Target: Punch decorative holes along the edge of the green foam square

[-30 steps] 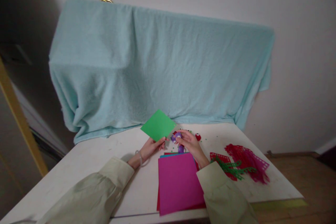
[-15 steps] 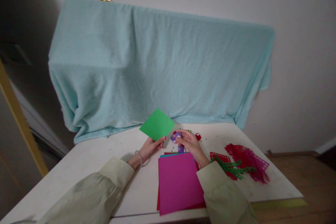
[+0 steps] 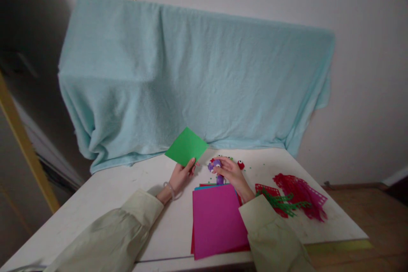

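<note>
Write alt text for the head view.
The left hand holds up a green paper square over a white table, while the right hand grips a small purple tool behind a stack of coloured paper. Cut red and green paper scraps lie right.

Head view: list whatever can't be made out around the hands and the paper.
- Purple object: too small, half covered by the right hand; what it is stays unclear.
- Sheets under the magenta sheet: only edges show.
- Whatever the blue towel covers: hidden.
- Far side of the green paper in the left hand: turned away.
</note>
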Tool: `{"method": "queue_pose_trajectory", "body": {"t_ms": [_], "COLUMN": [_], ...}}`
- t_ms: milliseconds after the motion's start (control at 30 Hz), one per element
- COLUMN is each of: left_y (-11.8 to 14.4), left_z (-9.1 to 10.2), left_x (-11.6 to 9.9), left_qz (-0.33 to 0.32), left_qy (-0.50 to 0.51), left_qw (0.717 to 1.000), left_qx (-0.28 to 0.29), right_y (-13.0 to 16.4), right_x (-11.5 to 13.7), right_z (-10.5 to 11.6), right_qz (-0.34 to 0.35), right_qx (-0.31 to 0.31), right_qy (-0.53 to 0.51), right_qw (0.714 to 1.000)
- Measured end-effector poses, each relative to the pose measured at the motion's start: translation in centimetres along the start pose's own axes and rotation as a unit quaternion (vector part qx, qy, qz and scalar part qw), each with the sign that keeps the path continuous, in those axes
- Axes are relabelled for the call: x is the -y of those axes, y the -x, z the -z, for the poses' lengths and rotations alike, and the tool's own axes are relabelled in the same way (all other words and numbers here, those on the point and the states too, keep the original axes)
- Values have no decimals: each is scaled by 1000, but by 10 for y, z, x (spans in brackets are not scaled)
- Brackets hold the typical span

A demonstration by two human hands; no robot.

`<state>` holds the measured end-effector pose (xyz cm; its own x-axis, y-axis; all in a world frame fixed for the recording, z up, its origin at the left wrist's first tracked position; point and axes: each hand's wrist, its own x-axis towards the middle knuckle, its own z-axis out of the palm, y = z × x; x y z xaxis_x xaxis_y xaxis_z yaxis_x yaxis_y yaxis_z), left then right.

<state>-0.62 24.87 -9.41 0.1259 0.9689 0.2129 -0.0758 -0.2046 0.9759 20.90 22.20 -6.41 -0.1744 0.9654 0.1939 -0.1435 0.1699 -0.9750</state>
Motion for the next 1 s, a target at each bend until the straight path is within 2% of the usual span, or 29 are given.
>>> {"method": "queue_pose_trajectory", "body": {"t_ms": [200, 533, 800, 1000], "left_y": [2, 3, 3, 3], "left_z": [-2, 0, 0, 0], "left_x": [-2, 0, 1, 4], "left_qz": [12, 7, 31, 22], "left_qy": [-2, -37, -37, -35], "left_qw": [1000, 999, 998, 998], "left_qx": [24, 29, 32, 40], "right_y": [1, 0, -1, -1], "right_x": [0, -1, -3, -4], "right_z": [0, 1, 2, 3], "right_qz": [-5, -1, -7, -5], "right_qx": [-6, -1, 7, 10], "right_qy": [0, 7, 7, 6], "right_qw": [1000, 1000, 1000, 1000]}}
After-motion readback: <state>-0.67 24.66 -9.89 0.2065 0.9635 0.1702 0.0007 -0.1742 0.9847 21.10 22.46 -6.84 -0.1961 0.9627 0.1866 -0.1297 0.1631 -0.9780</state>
